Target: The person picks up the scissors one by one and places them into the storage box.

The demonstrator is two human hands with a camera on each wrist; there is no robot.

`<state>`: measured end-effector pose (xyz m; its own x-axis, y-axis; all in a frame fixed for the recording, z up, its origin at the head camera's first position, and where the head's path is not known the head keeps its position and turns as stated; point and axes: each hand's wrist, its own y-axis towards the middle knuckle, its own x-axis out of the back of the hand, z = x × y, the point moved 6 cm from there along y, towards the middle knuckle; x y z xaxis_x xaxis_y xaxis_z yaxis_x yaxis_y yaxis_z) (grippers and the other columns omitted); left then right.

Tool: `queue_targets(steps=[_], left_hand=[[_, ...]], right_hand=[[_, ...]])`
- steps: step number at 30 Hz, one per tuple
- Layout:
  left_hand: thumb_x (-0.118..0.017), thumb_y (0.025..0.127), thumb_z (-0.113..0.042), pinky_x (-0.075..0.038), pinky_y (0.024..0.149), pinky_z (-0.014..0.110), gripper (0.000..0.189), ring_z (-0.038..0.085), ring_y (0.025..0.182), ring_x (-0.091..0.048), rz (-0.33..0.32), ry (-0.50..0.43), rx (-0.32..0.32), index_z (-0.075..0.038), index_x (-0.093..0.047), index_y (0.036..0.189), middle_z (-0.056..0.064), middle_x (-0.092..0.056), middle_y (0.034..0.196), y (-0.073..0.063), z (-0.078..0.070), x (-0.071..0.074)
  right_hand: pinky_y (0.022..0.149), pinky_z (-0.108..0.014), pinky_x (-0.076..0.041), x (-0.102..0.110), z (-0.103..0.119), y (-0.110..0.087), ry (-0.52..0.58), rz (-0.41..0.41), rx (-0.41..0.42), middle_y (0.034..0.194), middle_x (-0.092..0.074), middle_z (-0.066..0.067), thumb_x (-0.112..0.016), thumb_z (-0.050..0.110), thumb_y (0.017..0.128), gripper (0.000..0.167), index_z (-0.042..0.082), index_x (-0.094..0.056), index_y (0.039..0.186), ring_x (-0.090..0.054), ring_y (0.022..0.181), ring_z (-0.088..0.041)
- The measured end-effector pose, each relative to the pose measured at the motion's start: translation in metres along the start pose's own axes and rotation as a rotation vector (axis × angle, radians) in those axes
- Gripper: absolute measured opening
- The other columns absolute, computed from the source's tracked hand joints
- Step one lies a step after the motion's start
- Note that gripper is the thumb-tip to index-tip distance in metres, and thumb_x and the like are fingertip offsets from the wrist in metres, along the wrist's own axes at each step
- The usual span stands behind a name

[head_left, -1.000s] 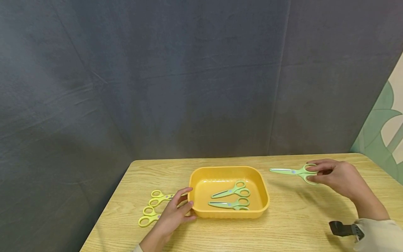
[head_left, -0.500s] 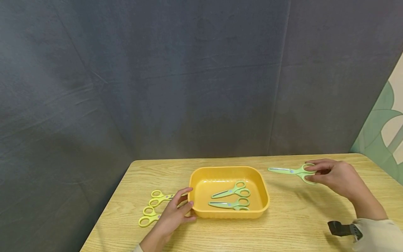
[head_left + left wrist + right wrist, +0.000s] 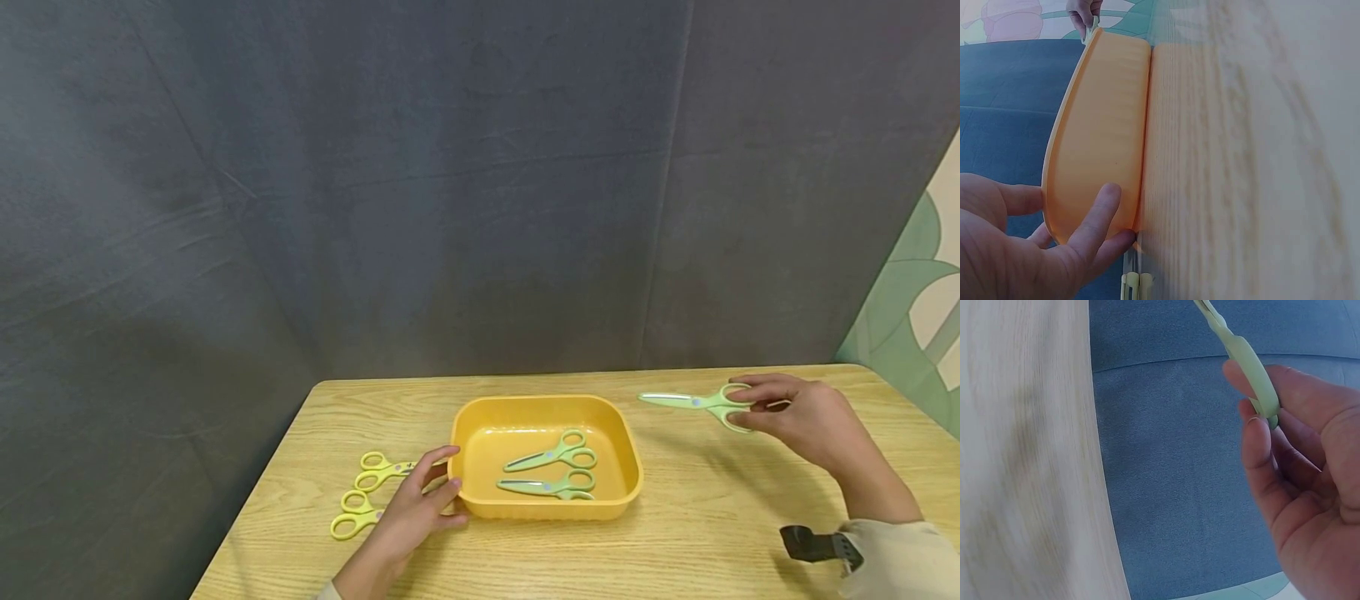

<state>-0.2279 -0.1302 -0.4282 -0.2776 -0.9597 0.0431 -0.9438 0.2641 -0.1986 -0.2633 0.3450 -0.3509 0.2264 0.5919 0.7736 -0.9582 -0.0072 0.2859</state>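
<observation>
In the head view, my right hand (image 3: 798, 417) pinches a pair of green scissors (image 3: 693, 402) by the finger loops, raised over the table, blades pointing left. Thumb and fingers press on the green handle (image 3: 1254, 375) in the right wrist view. My left hand (image 3: 416, 504), fingers spread and fairly straight, touches the left end of a yellow tray (image 3: 540, 508). Its fingertips lie against the end wall and rim, as the left wrist view shows on the tray (image 3: 1100, 125). Two more green scissors (image 3: 551, 452) lie inside the tray, the lower pair (image 3: 543, 486) partly behind the front rim.
Two yellow scissors, one upper (image 3: 378, 472) and one lower (image 3: 354, 515), lie left of the tray, their blades partly hidden by my left hand. The wooden table (image 3: 720, 550) ends at a dark fabric panel (image 3: 480, 208). A green patterned surface (image 3: 911, 308) stands at the right.
My right hand has shifted slightly left, then slightly up in the head view, still holding the green scissors. The left hand and the tray stay in place.
</observation>
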Motion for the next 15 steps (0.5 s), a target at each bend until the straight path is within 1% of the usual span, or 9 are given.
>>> queue_targets(steps=[8, 15], left_hand=[[-0.059, 0.101, -0.024, -0.062, 0.087, 0.039, 0.054, 0.028, 0.124, -0.058, 0.000, 0.004, 0.000, -0.016, -0.037, 0.151, 0.029, -0.025, 0.156, -0.0001, 0.0003, 0.0003], [-0.058, 0.102, -0.024, -0.062, 0.088, 0.040, 0.054, 0.027, 0.122, -0.059, 0.002, 0.006, 0.000, -0.017, -0.036, 0.151, 0.028, -0.026, 0.156, 0.0001, 0.0002, 0.0004]], right_hand=[[0.061, -0.014, -0.051, -0.0006, 0.0014, -0.0002, 0.026, 0.001, 0.002, 0.104, -0.044, 0.052, -0.084, 0.036, 0.079, 0.031, 0.018, -0.079, 0.104, -0.055, 0.079, 0.019], [0.060, -0.015, -0.050, 0.0004, 0.0071, -0.0003, 0.010, -0.007, 0.006, 0.103, -0.045, 0.052, -0.085, 0.036, 0.078, 0.030, 0.019, -0.080, 0.103, -0.054, 0.079, 0.018]])
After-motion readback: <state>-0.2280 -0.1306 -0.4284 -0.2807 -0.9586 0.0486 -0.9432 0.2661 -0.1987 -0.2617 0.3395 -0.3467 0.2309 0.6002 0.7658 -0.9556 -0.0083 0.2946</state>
